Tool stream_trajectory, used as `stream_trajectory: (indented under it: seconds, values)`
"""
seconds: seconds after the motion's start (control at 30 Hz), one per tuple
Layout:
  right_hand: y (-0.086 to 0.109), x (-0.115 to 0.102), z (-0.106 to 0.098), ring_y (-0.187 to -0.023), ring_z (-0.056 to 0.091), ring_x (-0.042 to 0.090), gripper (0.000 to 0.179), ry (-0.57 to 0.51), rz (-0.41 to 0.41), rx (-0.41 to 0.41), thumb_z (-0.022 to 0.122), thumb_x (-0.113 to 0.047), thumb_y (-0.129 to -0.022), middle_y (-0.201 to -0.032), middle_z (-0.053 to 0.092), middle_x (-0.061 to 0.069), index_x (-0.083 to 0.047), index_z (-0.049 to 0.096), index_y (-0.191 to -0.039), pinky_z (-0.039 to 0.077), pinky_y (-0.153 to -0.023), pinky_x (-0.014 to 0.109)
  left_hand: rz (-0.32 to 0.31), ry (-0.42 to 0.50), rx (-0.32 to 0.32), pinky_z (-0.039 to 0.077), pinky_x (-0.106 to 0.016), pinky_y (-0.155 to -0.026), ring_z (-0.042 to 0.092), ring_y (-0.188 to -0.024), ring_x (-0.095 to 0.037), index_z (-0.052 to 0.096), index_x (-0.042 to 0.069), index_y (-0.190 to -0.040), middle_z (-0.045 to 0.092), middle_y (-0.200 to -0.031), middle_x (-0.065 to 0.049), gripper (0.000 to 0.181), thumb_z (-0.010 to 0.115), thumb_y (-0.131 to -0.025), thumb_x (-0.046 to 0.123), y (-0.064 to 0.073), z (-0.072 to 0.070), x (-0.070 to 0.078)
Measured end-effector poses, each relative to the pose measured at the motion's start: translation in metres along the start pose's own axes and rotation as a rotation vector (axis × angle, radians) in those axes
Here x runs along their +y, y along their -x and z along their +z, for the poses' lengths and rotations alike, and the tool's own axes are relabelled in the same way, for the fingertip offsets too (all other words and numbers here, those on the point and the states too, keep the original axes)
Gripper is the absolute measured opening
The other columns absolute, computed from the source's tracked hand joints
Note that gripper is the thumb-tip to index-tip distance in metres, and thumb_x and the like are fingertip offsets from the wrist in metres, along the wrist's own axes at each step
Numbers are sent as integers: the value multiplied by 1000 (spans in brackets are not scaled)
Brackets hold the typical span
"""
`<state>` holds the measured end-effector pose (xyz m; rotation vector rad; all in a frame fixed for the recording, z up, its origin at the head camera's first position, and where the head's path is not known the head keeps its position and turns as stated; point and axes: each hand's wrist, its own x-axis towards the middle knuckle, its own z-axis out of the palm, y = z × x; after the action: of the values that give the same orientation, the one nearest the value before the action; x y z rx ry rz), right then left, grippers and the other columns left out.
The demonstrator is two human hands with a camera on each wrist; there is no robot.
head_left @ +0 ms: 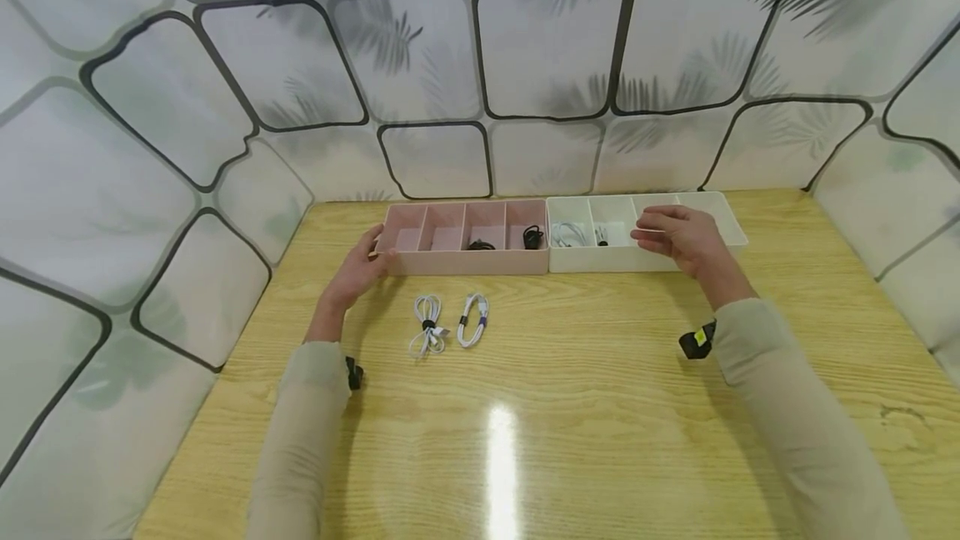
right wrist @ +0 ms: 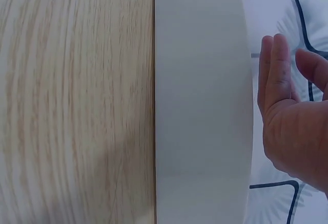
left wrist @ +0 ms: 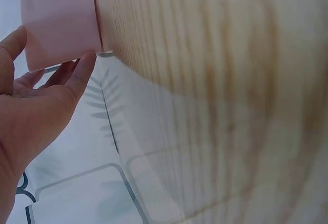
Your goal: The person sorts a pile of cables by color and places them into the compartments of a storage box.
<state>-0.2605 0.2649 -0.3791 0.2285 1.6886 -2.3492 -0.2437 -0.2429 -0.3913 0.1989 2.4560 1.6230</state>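
My left hand point(head_left: 362, 267) holds the left end of a pink divided box point(head_left: 472, 263), thumb at its front corner and fingers along the end wall; the left wrist view shows this hand point(left wrist: 46, 101) close up. Above a white divided box point(head_left: 600, 260), my right hand point(head_left: 681, 238) is held with fingers extended and nothing in its grasp. From the right wrist, that hand point(right wrist: 292, 116) appears just over the rim of the white box point(right wrist: 202, 101). It hides part of the right-hand compartments. Two bundled white cables, one looped point(head_left: 429, 325) and one oval point(head_left: 472, 320), lie in front of the pink box.
The boxes stand end to end at the back of the wooden table point(head_left: 600, 407). Black cables point(head_left: 532, 237) occupy the pink box's two right compartments. A white cable point(head_left: 567, 233) and a small dark-ended cable point(head_left: 602, 236) lie in the white box. Patterned cloth point(head_left: 547, 48) hangs behind.
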Motion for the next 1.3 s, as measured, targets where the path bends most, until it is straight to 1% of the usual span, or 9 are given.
stream_trajectory:
  seconds: [0.23, 0.43, 0.57, 0.67, 0.87, 1.0, 1.07, 1.17, 1.3]
  values:
    - [5, 3, 11, -79, 74, 16, 13, -4, -18, -46, 61, -5, -98, -87, 73, 3, -12, 71, -93, 58, -71, 27, -8, 8, -2, 34, -65, -105, 27, -141, -52, 7, -4, -157, 18, -157, -36, 66, 46, -106, 11, -1, 0, -1]
    - [8, 8, 22, -80, 74, 15, 10, 73, -57, -75, 62, -7, -98, -90, 72, 2, -13, 69, -96, 58, -71, 27, -3, 14, -1, 34, -64, -106, 27, -141, -52, 7, -4, -157, 18, -157, -36, 66, 46, -106, 12, 0, 0, 0]
    - [9, 13, 32, -80, 73, 14, 6, 135, -77, -100, 61, -7, -98, -91, 71, 1, -10, 64, -103, 58, -71, 26, 1, 14, -4, 34, -64, -106, 27, -141, -52, 7, -4, -157, 18, -156, -36, 66, 46, -106, 11, 0, 0, -1]
    - [10, 17, 41, -80, 73, 13, 13, 172, -84, -118, 60, -7, -99, -91, 70, 0, -3, 60, -111, 58, -71, 26, 8, 18, -3, 33, -65, -106, 26, -141, -53, 7, -5, -157, 17, -156, -37, 66, 46, -106, 10, -3, -1, -5]
    - [11, 28, 59, -81, 72, 11, 35, 302, -75, -123, 62, -12, -99, -93, 68, -2, 7, 52, -126, 58, -74, 28, 23, -7, 25, 35, -63, -105, 29, -140, -52, 8, 0, -159, 19, -157, -34, 67, 46, -106, 14, -15, -1, -27]
    - [10, 36, 69, -81, 71, 10, 49, 367, -78, -130, 62, -15, -99, -94, 67, -3, 14, 44, -134, 58, -76, 29, 21, -11, 32, 36, -62, -105, 29, -140, -51, 7, 3, -159, 19, -158, -33, 67, 46, -106, 15, -17, -1, -31]
    - [9, 41, 74, -80, 72, 11, 48, 374, -73, -133, 62, -13, -99, -93, 66, -3, 15, 45, -134, 58, -77, 31, 23, -1, 28, 35, -63, -106, 28, -140, -52, 7, 1, -159, 19, -157, -34, 67, 46, -106, 14, -16, -1, -28]
    - [5, 49, 81, -80, 72, 12, 46, 367, -58, -147, 62, -11, -98, -94, 66, -1, 15, 46, -133, 57, -82, 39, 22, 18, 20, 34, -64, -106, 28, -139, -54, 7, -3, -158, 19, -155, -38, 66, 46, -105, 10, -10, 0, -17]
    - [1, 59, 91, -81, 73, 15, 41, 382, -48, -160, 62, -8, -98, -107, 66, 15, 15, 51, -130, 56, -84, 45, 11, 22, 20, 32, -64, -107, 28, -139, -55, 9, -7, -156, 21, -152, -41, 64, 46, -105, 7, -2, 1, -3]
